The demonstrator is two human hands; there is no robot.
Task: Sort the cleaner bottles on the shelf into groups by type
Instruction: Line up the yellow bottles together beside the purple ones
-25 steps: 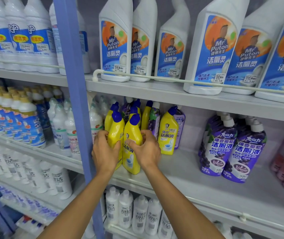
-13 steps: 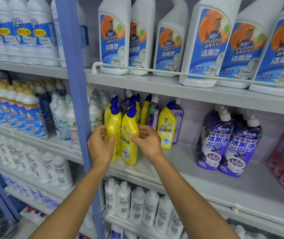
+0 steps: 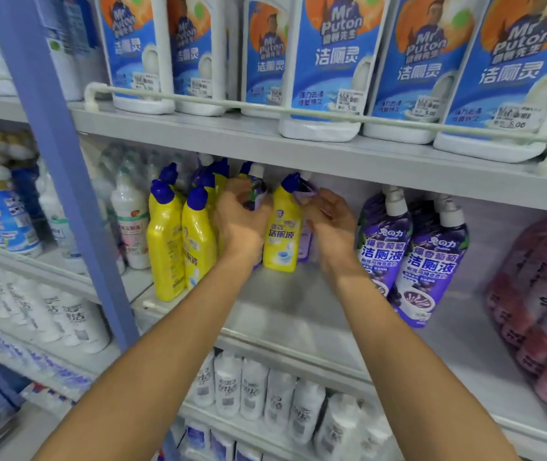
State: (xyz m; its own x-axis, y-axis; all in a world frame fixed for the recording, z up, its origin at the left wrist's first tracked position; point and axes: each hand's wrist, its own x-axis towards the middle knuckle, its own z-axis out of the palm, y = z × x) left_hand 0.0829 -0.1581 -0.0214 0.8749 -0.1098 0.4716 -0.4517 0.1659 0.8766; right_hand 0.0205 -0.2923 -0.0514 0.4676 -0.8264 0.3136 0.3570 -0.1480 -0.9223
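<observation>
Blue upright post point(image 3: 56, 161), white guard rail point(image 3: 234, 104), price sticker reading 5.00 point(image 3: 511, 118)

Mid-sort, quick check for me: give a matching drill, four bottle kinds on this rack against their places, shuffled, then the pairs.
1. large white plastic bottles with blue Mr Puton labels
2. rightmost yellow plastic bottle with blue cap
3. pair of purple bottles with white caps
4. small white bottles with grey labels

A. between the left hand and right hand
B. top shelf, behind the white rail
C. under the middle shelf
D. middle shelf, right of the right hand

Pairs: 1-B, 2-A, 3-D, 4-C
</observation>
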